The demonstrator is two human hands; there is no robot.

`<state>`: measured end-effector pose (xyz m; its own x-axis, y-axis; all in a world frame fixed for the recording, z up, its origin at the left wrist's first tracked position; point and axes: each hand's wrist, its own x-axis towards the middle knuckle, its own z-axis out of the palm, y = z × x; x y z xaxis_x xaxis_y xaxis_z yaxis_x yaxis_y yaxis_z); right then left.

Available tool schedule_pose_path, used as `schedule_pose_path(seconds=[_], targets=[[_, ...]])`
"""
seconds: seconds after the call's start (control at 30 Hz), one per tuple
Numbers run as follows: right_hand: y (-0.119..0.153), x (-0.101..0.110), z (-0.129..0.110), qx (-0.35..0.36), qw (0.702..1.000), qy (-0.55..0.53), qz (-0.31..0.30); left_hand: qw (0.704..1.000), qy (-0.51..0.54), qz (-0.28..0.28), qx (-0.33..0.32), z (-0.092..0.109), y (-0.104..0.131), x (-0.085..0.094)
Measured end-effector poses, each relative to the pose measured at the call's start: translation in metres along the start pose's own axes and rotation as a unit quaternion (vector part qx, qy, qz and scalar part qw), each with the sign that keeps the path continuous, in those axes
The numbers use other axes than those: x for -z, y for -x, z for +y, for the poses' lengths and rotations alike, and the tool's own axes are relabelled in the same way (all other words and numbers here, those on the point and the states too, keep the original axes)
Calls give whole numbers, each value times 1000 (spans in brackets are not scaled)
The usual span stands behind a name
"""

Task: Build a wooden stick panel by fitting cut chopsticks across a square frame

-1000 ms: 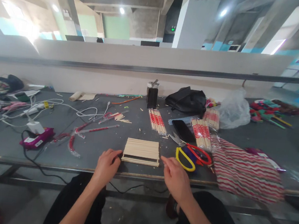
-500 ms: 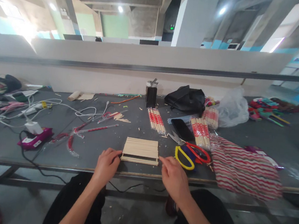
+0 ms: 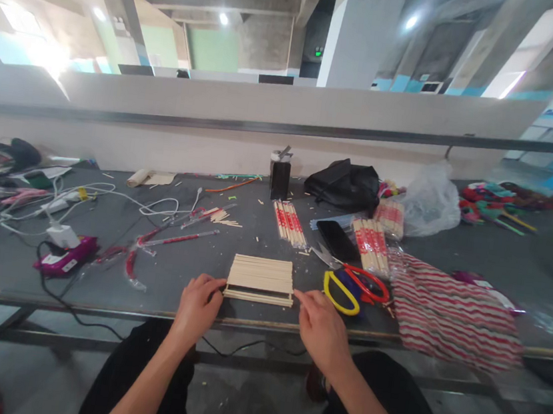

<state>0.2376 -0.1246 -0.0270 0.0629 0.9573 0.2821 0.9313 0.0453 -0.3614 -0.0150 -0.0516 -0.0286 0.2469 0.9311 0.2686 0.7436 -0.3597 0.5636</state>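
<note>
"Step in hand?"

"Steadying both short ends of the stick panel, I'd say. It lies flat on the surface, between the hands, close to the near edge."

"Hands?"

"Left hand: fingers bent, narrow, fingertips at the panel's left end. Right hand: same at the right end, index finger reaching in. Can't tell if either one pinches a stick."

"Panel OK?"

"Mostly close-set rows, then a gap, then a narrow strip nearest the person."

"Next move calls for?"

"My call: light, even contact from both sides, rows kept parallel. Uneven pressure could skew them."

"Nearby?"

"Red-handled scissors and phone off to the right; wrapped stick bundle beyond the panel."
</note>
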Motion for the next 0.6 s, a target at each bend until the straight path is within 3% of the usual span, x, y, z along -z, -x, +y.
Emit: schedule_pose_path(seconds=[0.6], targets=[[-1, -1, 0, -2, 1000, 0, 1, 1000, -9, 1, 1, -3, -1, -3]])
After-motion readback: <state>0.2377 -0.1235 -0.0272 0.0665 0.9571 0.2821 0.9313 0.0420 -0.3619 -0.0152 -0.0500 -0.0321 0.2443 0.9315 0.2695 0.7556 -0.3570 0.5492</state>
